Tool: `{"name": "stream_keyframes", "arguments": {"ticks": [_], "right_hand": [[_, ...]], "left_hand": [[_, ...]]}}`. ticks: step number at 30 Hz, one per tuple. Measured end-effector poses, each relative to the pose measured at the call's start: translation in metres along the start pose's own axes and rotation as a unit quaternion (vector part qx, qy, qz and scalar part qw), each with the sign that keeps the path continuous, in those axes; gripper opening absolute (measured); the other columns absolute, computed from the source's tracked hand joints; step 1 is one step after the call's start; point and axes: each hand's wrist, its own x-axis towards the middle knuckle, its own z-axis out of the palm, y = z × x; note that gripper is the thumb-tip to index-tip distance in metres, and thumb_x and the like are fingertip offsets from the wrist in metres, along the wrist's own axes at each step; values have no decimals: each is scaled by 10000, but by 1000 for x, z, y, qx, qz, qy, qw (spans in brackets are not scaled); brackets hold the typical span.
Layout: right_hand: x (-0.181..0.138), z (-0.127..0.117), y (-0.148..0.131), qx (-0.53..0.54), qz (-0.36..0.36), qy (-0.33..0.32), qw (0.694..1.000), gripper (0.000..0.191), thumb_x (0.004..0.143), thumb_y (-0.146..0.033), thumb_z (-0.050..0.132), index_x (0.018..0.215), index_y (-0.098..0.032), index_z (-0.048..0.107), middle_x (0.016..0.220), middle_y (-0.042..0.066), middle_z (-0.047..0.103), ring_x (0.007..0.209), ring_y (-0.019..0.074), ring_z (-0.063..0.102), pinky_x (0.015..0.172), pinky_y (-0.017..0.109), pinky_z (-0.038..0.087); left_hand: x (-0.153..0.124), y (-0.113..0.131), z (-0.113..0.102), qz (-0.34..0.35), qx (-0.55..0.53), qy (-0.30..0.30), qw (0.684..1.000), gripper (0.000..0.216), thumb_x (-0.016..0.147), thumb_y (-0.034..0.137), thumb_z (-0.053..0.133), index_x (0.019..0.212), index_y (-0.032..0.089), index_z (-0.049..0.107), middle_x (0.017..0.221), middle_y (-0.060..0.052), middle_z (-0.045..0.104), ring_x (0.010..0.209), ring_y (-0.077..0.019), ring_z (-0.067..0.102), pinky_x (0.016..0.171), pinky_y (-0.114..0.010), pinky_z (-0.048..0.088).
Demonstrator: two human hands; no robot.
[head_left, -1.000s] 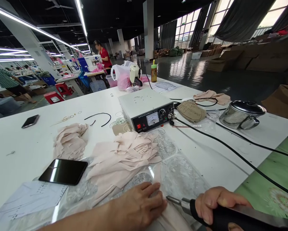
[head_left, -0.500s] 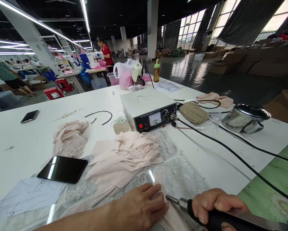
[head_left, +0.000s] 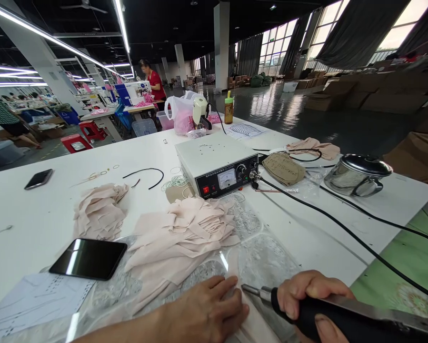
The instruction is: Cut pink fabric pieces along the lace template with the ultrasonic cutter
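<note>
My right hand is wrapped round the black handle of a handheld ultrasonic tool, whose pointed metal tip aims left. The tip is beside a pale pink fabric strip that runs over a clear plastic sheet. With bent, close-set fingers, my left hand presses on this strip, just left of the tip. Whether the tip touches the fabric I cannot tell. Just beyond my left hand lies a heap of pale pink fabric pieces. Its smaller neighbour is another fabric pile.
A control box with a dial stands mid-table, its black cable crossing to the right. Around it are a steel mug, brown pattern pieces, a large phone, a smaller phone and a bottle.
The view has shifted slightly, moving the scene a little left. The tool tip still sits beside my left fingertips, and the tool lies at a slightly flatter angle.
</note>
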Motion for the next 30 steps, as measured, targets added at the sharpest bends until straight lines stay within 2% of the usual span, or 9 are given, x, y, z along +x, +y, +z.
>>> {"name": "stream_keyframes", "arguments": {"ticks": [4, 16, 21, 30], "right_hand": [[-1, 4, 5, 9, -1, 12, 1000, 58, 899, -236, 501, 940, -267, 528, 780, -5, 519, 590, 133, 552, 530, 301, 512], [2, -4, 7, -1, 3, -54, 999, 77, 911, -191, 475, 913, -261, 506, 797, -3, 527, 626, 142, 578, 543, 308, 519], [2, 1, 8, 0, -1, -8, 1000, 35, 905, -238, 493, 914, -257, 521, 772, 4, 535, 592, 145, 560, 527, 319, 513], [11, 7, 11, -6, -12, 24, 1000, 15, 885, -255, 550, 875, -247, 542, 742, 3, 547, 566, 147, 566, 530, 335, 526]], "left_hand": [[-1, 0, 3, 2, 2, 6, 1000, 252, 993, 147, 406, 1156, 82, 587, 1036, -112, 647, 1094, -273, 599, 860, -347, 506], [-1, -1, 3, 4, 16, 11, 1000, 243, 998, 164, 420, 1147, 87, 596, 1021, -101, 646, 1077, -264, 608, 863, -334, 491], [0, -2, 3, 3, 10, 23, 1000, 262, 1006, 168, 385, 1127, 87, 603, 1010, -93, 655, 1033, -259, 620, 833, -332, 499], [0, -1, 0, 6, 11, 5, 1000, 252, 990, 171, 418, 1142, 84, 599, 1042, -109, 650, 1024, -263, 610, 827, -341, 501]]}}
